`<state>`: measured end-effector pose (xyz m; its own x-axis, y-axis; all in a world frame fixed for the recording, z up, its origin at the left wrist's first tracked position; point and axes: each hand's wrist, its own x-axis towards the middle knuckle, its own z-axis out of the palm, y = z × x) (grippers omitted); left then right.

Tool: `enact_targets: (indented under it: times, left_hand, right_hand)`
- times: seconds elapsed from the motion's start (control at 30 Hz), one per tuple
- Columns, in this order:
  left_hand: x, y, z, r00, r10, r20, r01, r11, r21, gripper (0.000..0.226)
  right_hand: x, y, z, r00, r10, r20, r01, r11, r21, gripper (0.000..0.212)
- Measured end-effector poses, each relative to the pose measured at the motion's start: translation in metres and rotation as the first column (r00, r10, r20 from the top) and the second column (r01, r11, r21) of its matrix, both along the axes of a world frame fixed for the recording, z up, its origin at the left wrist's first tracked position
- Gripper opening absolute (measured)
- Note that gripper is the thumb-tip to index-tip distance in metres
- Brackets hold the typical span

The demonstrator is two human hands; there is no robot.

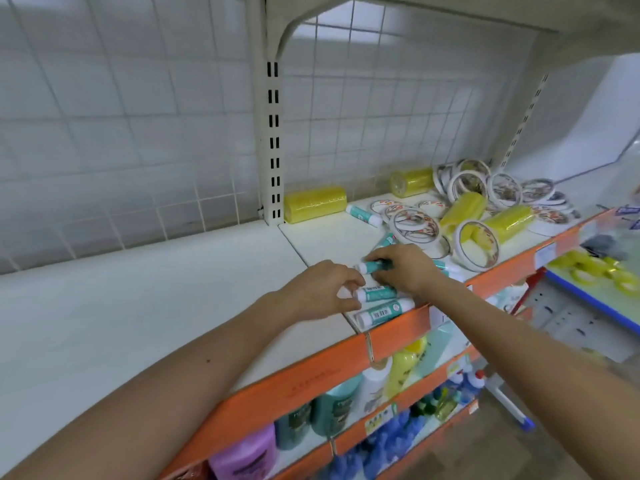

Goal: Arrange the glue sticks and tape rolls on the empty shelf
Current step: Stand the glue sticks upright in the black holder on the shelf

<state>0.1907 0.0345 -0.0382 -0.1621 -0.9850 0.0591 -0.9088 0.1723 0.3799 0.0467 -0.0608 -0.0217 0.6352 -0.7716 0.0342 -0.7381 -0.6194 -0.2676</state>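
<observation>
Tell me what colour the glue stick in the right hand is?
Teal glue stick with a white end, in the right hand; head view shows it.

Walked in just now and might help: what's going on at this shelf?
A person is lining up glue sticks near the front edge of the white shelf. The right hand grips the rear glue stick, and the left hand pinches the cap end of the middle glue stick. The front glue stick lies beside the orange lip. Tape rolls and yellow wrapped packs lie in a loose heap further right, not yet arranged.
</observation>
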Motion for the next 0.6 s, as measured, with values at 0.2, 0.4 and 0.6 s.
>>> enact_targets:
  times: [0.2, 0.4, 0.6]
  left_hand:
    - [-0.002, 0.014, 0.0, 0.987, 0.129, -0.091, -0.138, 0.986, -0.09, 0.029]
    - [0.027, 0.059, 0.0, 0.939, 0.28, -0.198, -0.32, 0.923, -0.212, 0.024]
    - [0.075, 0.129, 0.003, 0.874, 0.428, -0.232, -0.478, 0.845, -0.24, 0.023]
  right_hand:
    - [0.001, -0.011, 0.001, 0.991, 0.123, 0.06, -0.121, 0.992, -0.036, 0.03]
    - [0.035, 0.006, 0.01, 0.97, 0.182, 0.16, -0.181, 0.983, -0.021, 0.033]
    - [0.096, 0.05, 0.01, 0.921, 0.319, 0.222, -0.325, 0.946, -0.008, 0.03]
